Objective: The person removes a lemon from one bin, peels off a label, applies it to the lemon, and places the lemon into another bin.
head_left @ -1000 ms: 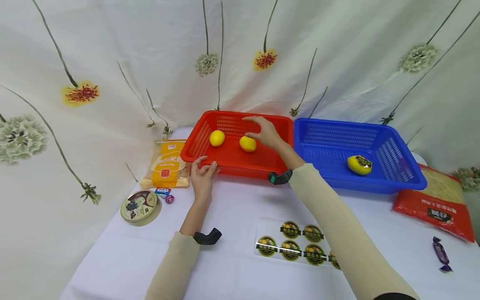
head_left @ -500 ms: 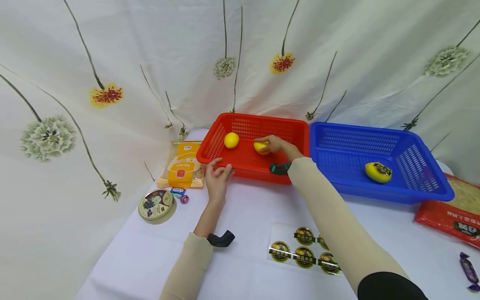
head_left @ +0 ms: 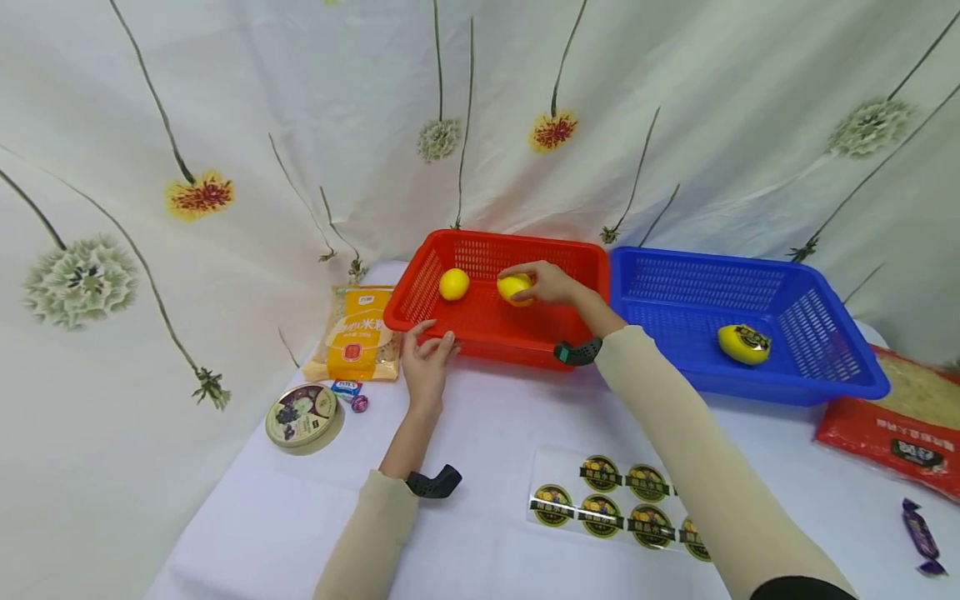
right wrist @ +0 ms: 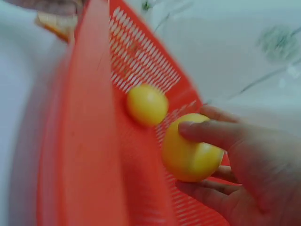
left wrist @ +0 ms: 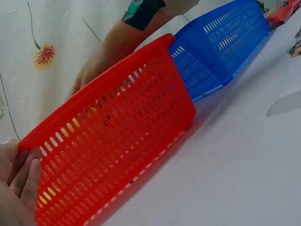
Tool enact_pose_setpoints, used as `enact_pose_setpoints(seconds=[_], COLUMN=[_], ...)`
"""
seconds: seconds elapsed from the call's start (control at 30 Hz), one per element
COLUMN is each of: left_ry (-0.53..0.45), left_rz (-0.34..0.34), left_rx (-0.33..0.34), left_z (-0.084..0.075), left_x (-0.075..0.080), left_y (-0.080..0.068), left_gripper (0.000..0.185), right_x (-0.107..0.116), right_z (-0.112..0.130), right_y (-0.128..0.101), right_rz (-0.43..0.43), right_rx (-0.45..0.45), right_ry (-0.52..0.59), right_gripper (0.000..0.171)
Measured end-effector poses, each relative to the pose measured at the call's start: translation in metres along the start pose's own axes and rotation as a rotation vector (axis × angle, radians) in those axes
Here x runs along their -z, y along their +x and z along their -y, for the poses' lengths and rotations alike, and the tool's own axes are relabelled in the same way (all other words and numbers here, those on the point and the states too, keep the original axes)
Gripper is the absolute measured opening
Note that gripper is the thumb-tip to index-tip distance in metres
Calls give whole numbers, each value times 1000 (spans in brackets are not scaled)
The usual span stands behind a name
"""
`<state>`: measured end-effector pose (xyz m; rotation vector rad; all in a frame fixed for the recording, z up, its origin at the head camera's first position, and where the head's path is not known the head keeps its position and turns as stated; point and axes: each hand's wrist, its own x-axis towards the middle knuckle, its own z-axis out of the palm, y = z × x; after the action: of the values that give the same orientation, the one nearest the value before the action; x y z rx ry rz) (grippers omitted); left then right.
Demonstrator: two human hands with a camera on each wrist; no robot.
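My right hand (head_left: 551, 283) reaches into the red plastic basket (head_left: 517, 352) and holds a yellow lemon (right wrist: 190, 153). In the right wrist view the thumb lies across the lemon's near side and fingers curl around behind and under it. A second lemon (head_left: 453, 284) rests in the same basket, to the left. My left hand (head_left: 425, 367) grips the basket's front rim near its left corner; in the left wrist view its fingers (left wrist: 29, 181) lie against the perforated wall. The blue basket (head_left: 750, 385) holds a lemon (head_left: 737, 347) with a dark round label on it.
A clear sheet of round fruit labels (head_left: 600, 517) lies in front of the baskets. To the left are an orange food bag (head_left: 358, 337), a round tin (head_left: 302, 415) and small candies (head_left: 360, 404). A red bag (head_left: 900, 446) and a purple wrapped candy (head_left: 921, 533) lie at right.
My right hand has come down from above the right-hand lemon and closed around it. The left hand keeps its place on the rim. The head view has shifted slightly.
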<state>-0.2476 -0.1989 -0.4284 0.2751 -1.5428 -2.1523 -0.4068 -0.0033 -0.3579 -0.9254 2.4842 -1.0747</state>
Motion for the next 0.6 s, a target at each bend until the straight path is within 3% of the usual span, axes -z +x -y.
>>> enact_pose_setpoints(seconds=[0.17, 0.4, 0.5, 0.6], left_ry=[21, 40, 26, 13], left_rz=[-9, -7, -9, -11], left_rx=[17, 8, 9, 27], left_z=[4, 4, 3, 4], left_x=[3, 1, -1, -3], left_y=[-3, -3, -2, 1], left_gripper=[42, 42, 43, 43], right_x=[13, 27, 28, 23], right_z=[22, 41, 37, 27], right_y=[-45, -138, -178, -210], right_rz=[-70, -106, -101, -99], right_rx=[152, 333, 370, 344], right_ry=[24, 34, 54, 66], right_gripper=[41, 40, 39, 38])
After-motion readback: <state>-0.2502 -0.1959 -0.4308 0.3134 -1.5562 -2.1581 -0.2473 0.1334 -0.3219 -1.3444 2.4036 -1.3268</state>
